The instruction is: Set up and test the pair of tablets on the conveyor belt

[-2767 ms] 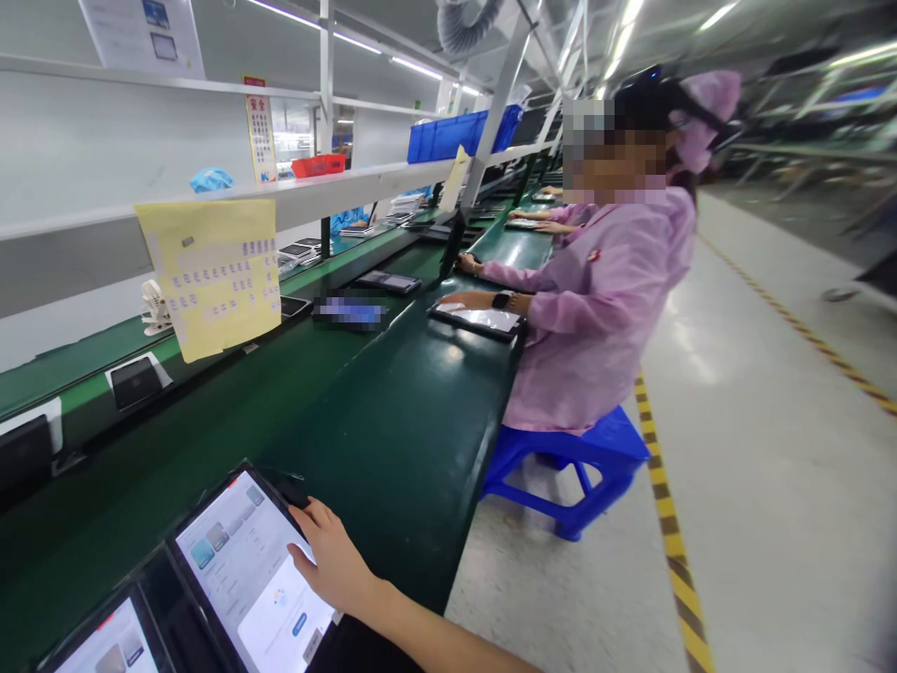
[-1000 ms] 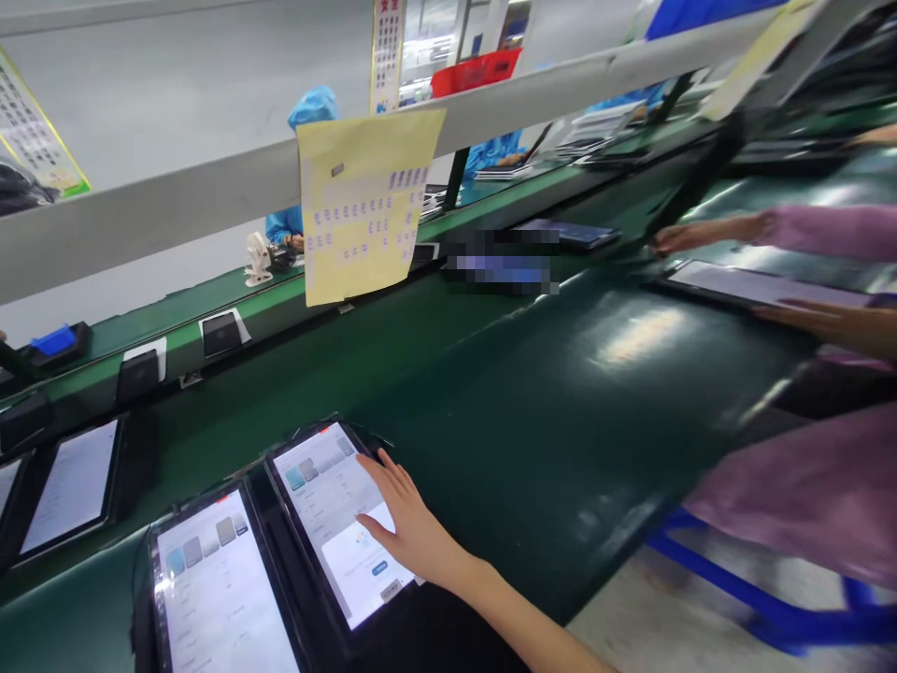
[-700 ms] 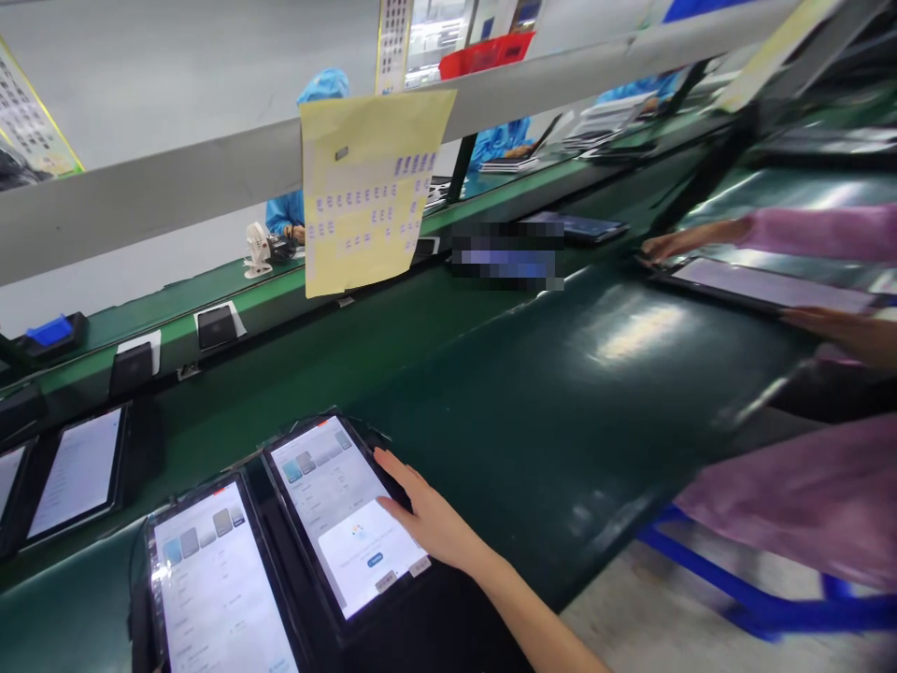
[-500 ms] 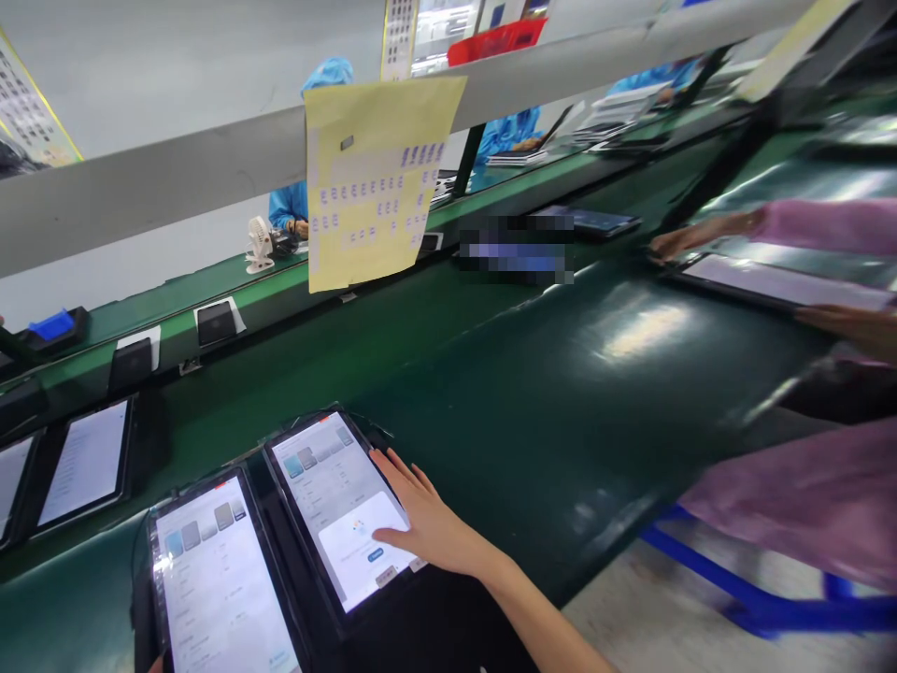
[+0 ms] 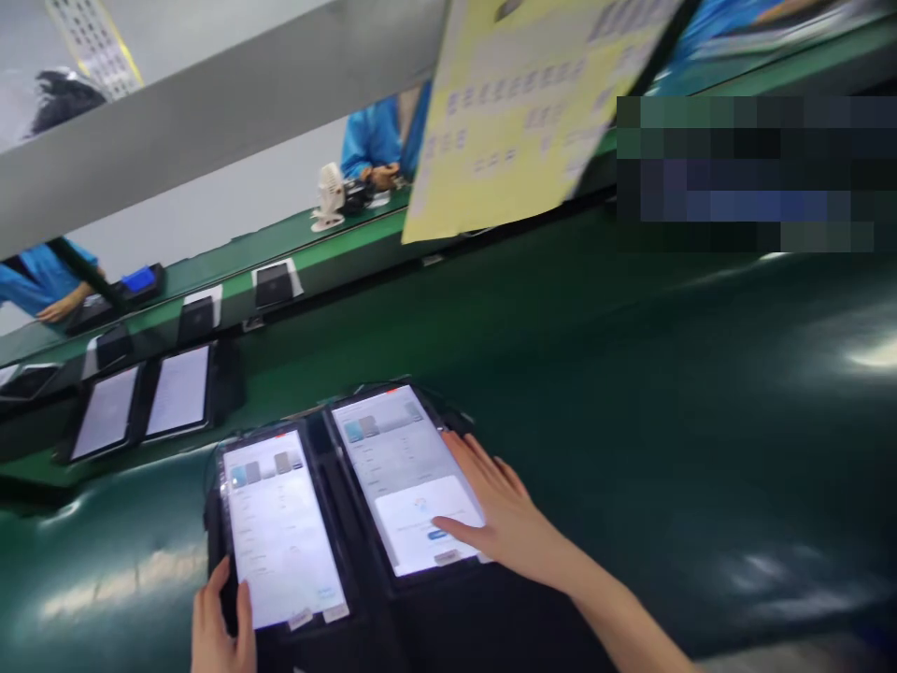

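Two lit tablets in dark cases lie side by side before me. The left tablet (image 5: 284, 533) shows a white page with a row of small pictures. Its lower left edge sits between the thumb and fingers of my left hand (image 5: 220, 626). On the right tablet (image 5: 403, 486) a white pop-up with a blue button covers the lower screen. My right hand (image 5: 508, 514) is spread along that tablet's right edge, thumb stretched over the screen near the button, other fingers reaching past the side.
More lit tablets (image 5: 178, 393) lie on the green work surface (image 5: 561, 374) at left. Dark devices on white sheets (image 5: 275, 283) line the ledge behind. A yellow sheet (image 5: 505, 131) hangs ahead. Beyond stand a small white fan (image 5: 328, 196) and people in blue (image 5: 371, 140).
The view has swung right to left, so the tablets appear further right. My left hand has come into fuller view at the left tablet's edge. My right hand stays at the right tablet.
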### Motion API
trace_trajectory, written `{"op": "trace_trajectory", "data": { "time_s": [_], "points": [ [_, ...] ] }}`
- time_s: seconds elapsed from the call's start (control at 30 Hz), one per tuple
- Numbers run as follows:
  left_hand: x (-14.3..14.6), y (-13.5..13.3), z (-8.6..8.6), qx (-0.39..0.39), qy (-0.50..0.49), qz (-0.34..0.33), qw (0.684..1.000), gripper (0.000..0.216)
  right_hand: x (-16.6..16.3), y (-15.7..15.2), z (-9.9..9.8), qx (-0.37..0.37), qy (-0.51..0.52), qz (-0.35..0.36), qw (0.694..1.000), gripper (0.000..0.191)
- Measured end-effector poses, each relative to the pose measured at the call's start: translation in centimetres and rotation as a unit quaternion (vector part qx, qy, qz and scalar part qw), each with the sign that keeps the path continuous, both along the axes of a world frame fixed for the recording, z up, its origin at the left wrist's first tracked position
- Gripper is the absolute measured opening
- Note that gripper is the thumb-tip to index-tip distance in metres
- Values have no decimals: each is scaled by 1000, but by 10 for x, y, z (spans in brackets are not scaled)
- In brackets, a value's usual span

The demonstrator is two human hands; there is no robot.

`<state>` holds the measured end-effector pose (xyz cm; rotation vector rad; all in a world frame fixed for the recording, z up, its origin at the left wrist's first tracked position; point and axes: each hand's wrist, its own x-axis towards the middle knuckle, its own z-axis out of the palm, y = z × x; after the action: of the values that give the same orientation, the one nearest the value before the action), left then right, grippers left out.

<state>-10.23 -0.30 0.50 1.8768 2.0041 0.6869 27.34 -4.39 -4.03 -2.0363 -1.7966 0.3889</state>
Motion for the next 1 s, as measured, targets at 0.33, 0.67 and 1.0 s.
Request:
{"op": "trace_trajectory", "data": {
  "time_s": [0.33, 0.67, 1.0],
  "points": [
    [4, -8, 1, 75, 64, -23, 995, 48, -6, 0, -12, 56, -45, -24, 997, 74],
    [67, 53, 33, 145, 261, -345, 890, 47, -6, 0, -24, 87, -37, -34, 995, 72],
    [21, 57, 19, 165, 251, -176, 937, 48, -8, 3, -24, 106, -53, -33, 992, 69]
  ]
}}
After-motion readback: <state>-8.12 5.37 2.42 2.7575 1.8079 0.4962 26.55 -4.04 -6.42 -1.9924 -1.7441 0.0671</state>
